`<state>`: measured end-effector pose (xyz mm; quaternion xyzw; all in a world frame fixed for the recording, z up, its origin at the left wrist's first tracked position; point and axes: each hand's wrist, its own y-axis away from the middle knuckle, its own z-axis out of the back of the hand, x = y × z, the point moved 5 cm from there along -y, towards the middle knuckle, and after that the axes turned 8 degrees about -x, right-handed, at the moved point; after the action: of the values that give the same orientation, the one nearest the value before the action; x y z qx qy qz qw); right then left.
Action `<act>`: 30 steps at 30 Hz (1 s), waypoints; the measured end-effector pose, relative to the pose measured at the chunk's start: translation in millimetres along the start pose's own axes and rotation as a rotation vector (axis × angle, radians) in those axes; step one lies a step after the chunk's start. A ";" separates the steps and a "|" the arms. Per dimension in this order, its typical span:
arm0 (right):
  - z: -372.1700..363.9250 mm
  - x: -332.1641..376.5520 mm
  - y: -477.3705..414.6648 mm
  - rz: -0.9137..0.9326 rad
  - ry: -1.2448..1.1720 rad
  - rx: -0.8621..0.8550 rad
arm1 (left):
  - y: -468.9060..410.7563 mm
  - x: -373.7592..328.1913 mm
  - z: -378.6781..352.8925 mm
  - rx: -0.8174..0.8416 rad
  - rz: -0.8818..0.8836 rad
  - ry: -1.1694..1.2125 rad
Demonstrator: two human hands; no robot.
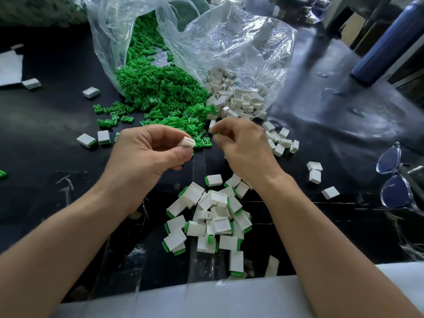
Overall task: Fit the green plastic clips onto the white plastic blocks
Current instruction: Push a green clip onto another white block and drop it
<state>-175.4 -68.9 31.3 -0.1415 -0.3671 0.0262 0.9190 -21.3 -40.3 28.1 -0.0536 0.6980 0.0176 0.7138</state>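
My left hand point(146, 148) pinches a white plastic block point(187, 142) between thumb and fingers, its open slot facing right. A short way to the right, my right hand point(243, 143) pinches a small green clip point(216, 134), mostly hidden by the fingertips. Behind both hands, loose green clips point(160, 92) spill from a clear bag, beside a heap of empty white blocks point(236, 97). Several blocks with green clips fitted point(213, 216) lie piled between my forearms.
Two clear plastic bags point(229, 42) lie open on the black table. Glasses point(394, 180) lie at the right, a blue bottle point(387, 42) stands at the far right. Stray blocks point(281, 141) and clips scatter around; white paper point(9, 65) sits at the left edge.
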 end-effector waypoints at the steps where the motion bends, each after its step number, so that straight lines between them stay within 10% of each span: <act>1: 2.7 2.1 1.0 -0.044 -0.156 -0.006 | 0.1 -0.2 -0.2 -0.001 0.001 0.000; 6: -0.6 16.4 11.2 -0.164 -0.618 0.144 | 0.5 -0.5 -0.8 0.007 0.014 0.006; 30: -3.0 29.8 17.7 0.086 -0.271 0.153 | 0.1 4.4 -1.6 0.042 0.078 0.016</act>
<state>-150.6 -48.2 44.2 -0.0819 -0.4784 0.1122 0.8671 -22.8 -40.5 23.6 -0.0116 0.7055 0.0305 0.7080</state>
